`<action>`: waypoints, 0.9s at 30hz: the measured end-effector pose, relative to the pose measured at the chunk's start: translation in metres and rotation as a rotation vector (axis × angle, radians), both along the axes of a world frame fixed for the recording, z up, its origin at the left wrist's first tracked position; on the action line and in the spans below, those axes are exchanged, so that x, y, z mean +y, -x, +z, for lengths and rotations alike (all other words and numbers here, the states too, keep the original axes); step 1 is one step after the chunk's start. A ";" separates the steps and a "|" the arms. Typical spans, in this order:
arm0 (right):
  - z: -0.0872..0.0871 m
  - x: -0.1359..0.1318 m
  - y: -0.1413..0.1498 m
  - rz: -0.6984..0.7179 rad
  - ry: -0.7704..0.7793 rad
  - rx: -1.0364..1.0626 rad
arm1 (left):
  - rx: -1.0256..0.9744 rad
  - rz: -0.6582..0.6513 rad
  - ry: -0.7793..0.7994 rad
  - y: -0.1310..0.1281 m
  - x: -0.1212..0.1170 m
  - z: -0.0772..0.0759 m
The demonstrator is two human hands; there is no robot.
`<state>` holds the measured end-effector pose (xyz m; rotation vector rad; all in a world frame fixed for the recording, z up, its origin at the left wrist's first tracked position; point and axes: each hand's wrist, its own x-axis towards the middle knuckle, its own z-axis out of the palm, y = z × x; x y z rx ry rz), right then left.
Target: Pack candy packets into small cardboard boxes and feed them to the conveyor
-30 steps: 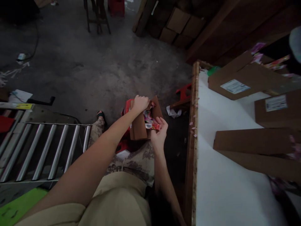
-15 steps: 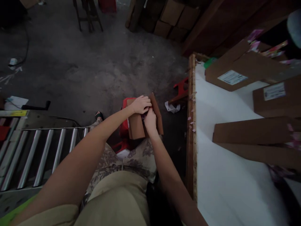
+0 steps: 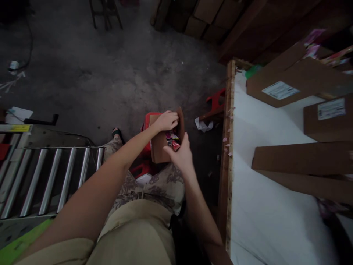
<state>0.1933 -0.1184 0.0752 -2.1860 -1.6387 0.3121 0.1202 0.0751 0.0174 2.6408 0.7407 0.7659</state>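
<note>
The person (image 3: 129, 217) wears a plain beige cloth top (image 3: 143, 239) with a wide short sleeve (image 3: 63, 250) ending above the elbow, pale trousers (image 3: 165, 187) mottled with a grey-brown, leaf-like pattern, and a dark, green-tinged open sandal (image 3: 117, 131). The hands (image 3: 168, 120) and forearms (image 3: 135, 145) are bare.

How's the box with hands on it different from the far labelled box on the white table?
A red thing shows behind the touched box; the far labelled box stands on the white table. Packets show inside the touched box; others poke above the far labelled box. Both are brown cardboard.
</note>
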 end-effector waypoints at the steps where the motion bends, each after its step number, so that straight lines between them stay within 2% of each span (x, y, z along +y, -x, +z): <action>1: -0.005 0.000 0.016 0.006 0.067 -0.029 | -0.134 0.124 0.036 0.003 0.002 0.000; 3: -0.013 -0.002 0.043 -0.007 0.146 -0.145 | -0.410 0.358 0.087 0.009 0.006 0.001; 4: -0.016 -0.004 0.051 -0.008 0.166 -0.202 | -0.508 0.426 0.107 0.010 0.008 0.001; 6: -0.018 -0.007 0.050 0.028 0.195 -0.214 | -0.585 0.447 0.151 0.011 0.013 0.004; 8: -0.016 -0.009 0.035 0.068 0.215 -0.123 | -0.593 0.434 0.190 0.012 0.015 0.006; 11: -0.014 -0.009 0.013 0.075 0.205 -0.064 | -0.642 0.555 0.230 0.015 0.007 0.004; 14: -0.016 -0.007 0.003 0.071 0.196 -0.045 | -0.559 0.683 0.270 0.028 -0.017 -0.008; 17: -0.020 -0.003 -0.006 0.090 0.179 0.055 | -0.432 0.669 0.279 0.043 -0.042 -0.022; 19: -0.024 -0.001 -0.014 0.097 0.129 0.115 | -0.407 0.630 0.286 0.049 -0.049 -0.026; 23: -0.025 0.002 -0.020 0.071 0.039 0.133 | -0.338 0.602 0.288 0.051 -0.052 -0.022; 27: -0.020 0.000 0.002 0.114 0.151 -0.093 | -0.229 0.659 0.284 0.046 -0.059 -0.015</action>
